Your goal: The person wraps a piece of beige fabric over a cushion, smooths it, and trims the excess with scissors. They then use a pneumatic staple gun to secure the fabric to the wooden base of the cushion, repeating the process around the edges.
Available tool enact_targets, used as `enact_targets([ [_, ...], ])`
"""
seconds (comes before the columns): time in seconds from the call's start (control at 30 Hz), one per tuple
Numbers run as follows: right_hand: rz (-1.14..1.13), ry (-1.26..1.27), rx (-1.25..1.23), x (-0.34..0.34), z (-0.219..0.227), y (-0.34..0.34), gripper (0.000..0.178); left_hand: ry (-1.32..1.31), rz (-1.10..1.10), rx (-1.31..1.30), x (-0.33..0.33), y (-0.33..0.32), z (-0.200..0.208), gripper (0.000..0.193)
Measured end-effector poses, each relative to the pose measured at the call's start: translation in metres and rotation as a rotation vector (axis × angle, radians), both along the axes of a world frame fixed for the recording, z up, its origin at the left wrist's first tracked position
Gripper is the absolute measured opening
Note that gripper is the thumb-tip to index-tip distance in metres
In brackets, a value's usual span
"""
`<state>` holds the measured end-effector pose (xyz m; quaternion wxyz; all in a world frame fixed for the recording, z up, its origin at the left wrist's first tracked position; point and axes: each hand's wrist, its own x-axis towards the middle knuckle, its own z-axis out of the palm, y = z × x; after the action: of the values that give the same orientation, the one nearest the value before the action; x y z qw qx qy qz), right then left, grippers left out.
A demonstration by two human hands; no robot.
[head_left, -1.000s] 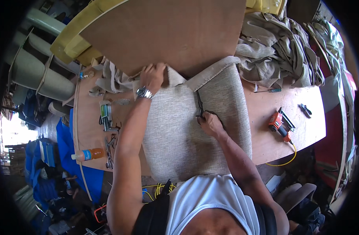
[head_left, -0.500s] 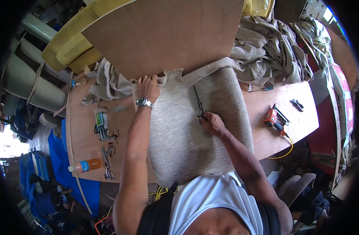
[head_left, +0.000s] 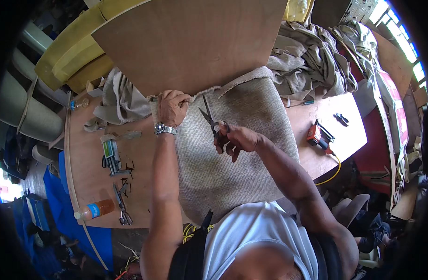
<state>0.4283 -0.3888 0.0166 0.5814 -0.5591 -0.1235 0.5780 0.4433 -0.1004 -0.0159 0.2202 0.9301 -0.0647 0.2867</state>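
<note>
1. Nearest the body, a length of grey-beige woven fabric (head_left: 237,182) spreads across the wooden table (head_left: 88,158), its near end right up by the white shirt (head_left: 256,224).
2. Off to the left, a bottle of orange liquid (head_left: 99,208) lies on its side, metal shears (head_left: 121,202) just beside it.
3. Here's the right hand (head_left: 237,139), closed around the handles of dark scissors (head_left: 209,118)! Blades spread, tips pointing away; whether they touch the fabric, I can't tell.
4. Over to the right, a red-orange staple gun (head_left: 313,134) rests on the table.
5. Now the left hand (head_left: 173,108), fingers bent over the fabric's far edge; pinching or just pressing, I can't tell.
6. Beyond: a big brown board (head_left: 195,46), with crumpled fabric (head_left: 312,63) heaped at its right.
</note>
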Motion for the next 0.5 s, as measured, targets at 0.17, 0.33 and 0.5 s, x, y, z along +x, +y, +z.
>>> enact_targets([
  [0.17, 0.084, -0.057, -0.121, 0.01, 0.004, 0.021, 0.095, 0.005, -0.049, 0.02, -0.004, 0.002, -0.002, 0.006],
  [0.33, 0.075, -0.13, -0.227, 0.008, -0.009, 0.041, 0.093, 0.028, -0.098, 0.056, -0.007, -0.001, -0.001, 0.007],
  [0.5, 0.028, -0.243, -0.345, -0.002, -0.004, 0.056, 0.083, 0.048, -0.108, 0.099, -0.016, 0.0, 0.002, 0.007],
])
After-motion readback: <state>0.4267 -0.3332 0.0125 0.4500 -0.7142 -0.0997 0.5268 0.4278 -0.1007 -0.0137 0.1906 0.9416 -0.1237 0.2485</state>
